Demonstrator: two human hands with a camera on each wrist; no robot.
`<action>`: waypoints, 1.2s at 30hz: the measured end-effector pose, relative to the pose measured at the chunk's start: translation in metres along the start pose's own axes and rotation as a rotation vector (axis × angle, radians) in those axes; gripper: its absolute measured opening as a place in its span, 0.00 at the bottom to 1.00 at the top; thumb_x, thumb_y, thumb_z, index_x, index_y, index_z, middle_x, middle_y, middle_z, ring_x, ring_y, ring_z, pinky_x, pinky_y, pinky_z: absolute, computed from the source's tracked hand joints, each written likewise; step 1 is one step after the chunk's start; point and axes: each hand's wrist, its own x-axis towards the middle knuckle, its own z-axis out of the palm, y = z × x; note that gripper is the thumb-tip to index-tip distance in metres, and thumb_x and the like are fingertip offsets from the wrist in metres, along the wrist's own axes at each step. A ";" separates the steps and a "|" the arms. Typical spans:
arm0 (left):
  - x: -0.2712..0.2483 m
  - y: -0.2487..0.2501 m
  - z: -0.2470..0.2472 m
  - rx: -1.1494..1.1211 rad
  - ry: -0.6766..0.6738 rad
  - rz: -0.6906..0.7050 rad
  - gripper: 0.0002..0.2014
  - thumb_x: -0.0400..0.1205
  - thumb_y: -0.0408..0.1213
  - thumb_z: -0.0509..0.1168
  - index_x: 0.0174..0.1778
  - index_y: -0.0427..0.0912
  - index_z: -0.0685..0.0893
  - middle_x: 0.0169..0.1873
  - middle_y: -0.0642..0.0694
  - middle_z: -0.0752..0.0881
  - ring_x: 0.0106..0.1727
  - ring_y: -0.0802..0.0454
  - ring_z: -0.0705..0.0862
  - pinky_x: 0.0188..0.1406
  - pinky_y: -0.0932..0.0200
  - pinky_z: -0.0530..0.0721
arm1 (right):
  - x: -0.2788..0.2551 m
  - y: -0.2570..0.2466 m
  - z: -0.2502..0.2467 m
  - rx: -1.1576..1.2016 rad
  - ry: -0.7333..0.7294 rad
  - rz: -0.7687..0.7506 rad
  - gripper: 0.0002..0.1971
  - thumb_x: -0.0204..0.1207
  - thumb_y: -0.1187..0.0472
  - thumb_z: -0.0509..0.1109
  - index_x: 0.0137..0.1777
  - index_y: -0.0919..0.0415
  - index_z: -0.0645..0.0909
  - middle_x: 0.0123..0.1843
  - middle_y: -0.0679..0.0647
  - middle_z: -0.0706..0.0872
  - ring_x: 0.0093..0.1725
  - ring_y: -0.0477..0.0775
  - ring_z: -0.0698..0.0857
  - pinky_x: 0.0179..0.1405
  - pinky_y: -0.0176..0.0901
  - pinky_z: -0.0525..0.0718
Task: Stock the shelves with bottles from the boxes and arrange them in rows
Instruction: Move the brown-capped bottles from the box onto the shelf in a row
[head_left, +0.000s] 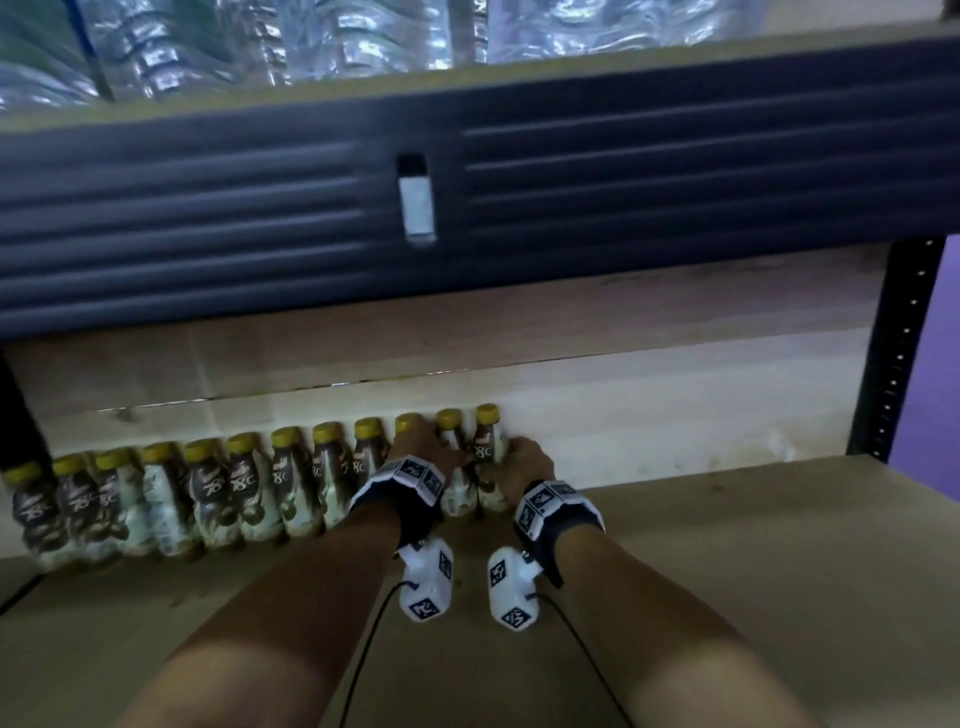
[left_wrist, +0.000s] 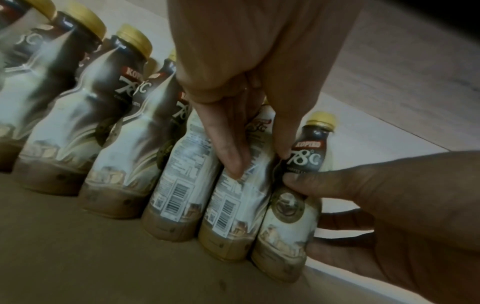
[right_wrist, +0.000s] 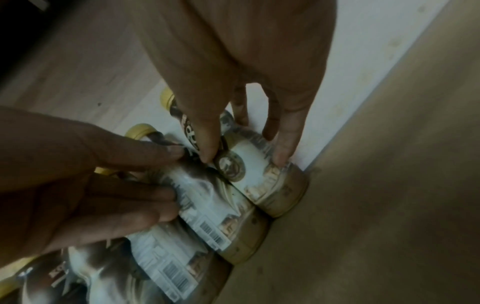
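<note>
The right hand grasps the row's rightmost bottle on the shelf; the left hand grasps its neighbour.

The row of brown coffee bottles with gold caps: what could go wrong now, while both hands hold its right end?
The row of brown coffee bottles with gold caps stands tightly packed, so a push from the left hand might topple neighbours. The end bottle, gripped by the right hand, could tilt on release.

Blurred water bottles, tops cut off.
</note>
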 end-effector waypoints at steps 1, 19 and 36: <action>-0.002 0.001 -0.001 0.002 -0.004 0.002 0.20 0.70 0.44 0.76 0.52 0.37 0.84 0.47 0.38 0.89 0.47 0.40 0.89 0.49 0.49 0.89 | -0.001 0.001 -0.001 0.007 -0.003 0.013 0.25 0.66 0.50 0.80 0.61 0.60 0.81 0.58 0.59 0.87 0.56 0.64 0.86 0.48 0.45 0.83; -0.081 -0.052 -0.093 0.334 -0.317 0.270 0.20 0.81 0.41 0.68 0.66 0.35 0.80 0.63 0.37 0.80 0.64 0.37 0.81 0.58 0.49 0.82 | -0.119 -0.056 0.009 -0.698 -0.240 -0.177 0.24 0.83 0.57 0.65 0.75 0.66 0.70 0.76 0.62 0.74 0.70 0.63 0.77 0.67 0.53 0.78; -0.325 -0.161 -0.127 0.291 -0.969 0.537 0.14 0.72 0.47 0.77 0.47 0.43 0.88 0.32 0.50 0.89 0.34 0.53 0.87 0.32 0.59 0.86 | -0.404 -0.047 0.054 -0.633 -0.612 -0.001 0.07 0.80 0.59 0.69 0.51 0.60 0.88 0.34 0.42 0.90 0.34 0.42 0.87 0.35 0.37 0.83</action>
